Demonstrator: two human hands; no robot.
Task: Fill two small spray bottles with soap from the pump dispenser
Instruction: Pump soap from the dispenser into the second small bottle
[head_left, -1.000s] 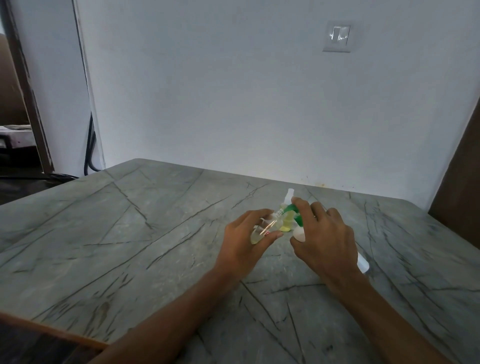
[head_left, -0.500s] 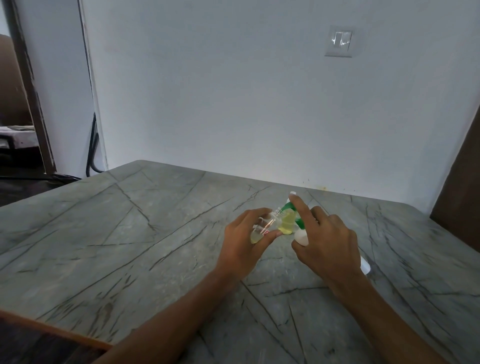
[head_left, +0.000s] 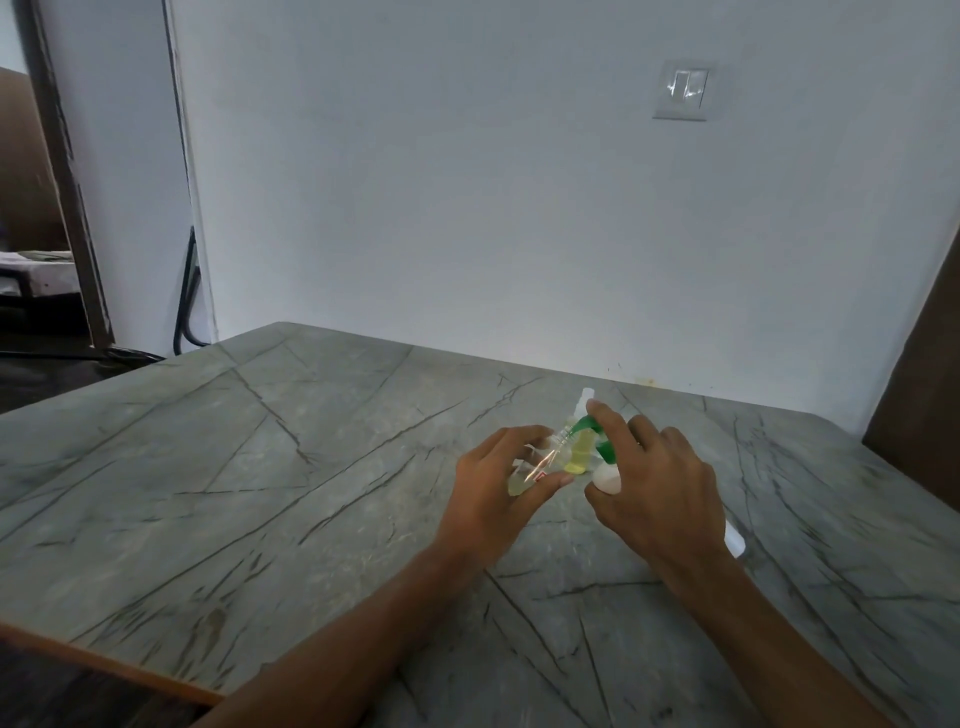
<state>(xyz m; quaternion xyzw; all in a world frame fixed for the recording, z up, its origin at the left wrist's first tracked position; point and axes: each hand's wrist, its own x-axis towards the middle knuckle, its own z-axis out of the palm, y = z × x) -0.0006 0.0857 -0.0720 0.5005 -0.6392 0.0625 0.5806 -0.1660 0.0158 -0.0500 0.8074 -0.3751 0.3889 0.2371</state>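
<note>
On the far right part of the grey veined table (head_left: 260, 493), we find both hands working close together. The left hand (head_left: 493, 483) pinches a small clear spray bottle (head_left: 522, 482) between thumb and fingers. The bottle is tilted, its neck up against the pump dispenser (head_left: 582, 449), and pale yellow liquid sits in its lower end. The fingers cover most of it. The right hand (head_left: 660, 488) lies bent over the dispenser with its forefinger on the pump top. Its thumb and palm are hidden, so we cannot tell whether it closes round anything. A white rounded piece (head_left: 608, 479) shows at its near edge and a white end (head_left: 735, 540) pokes out behind the wrist. We cannot identify either, nor tell whether they are one object.
</note>
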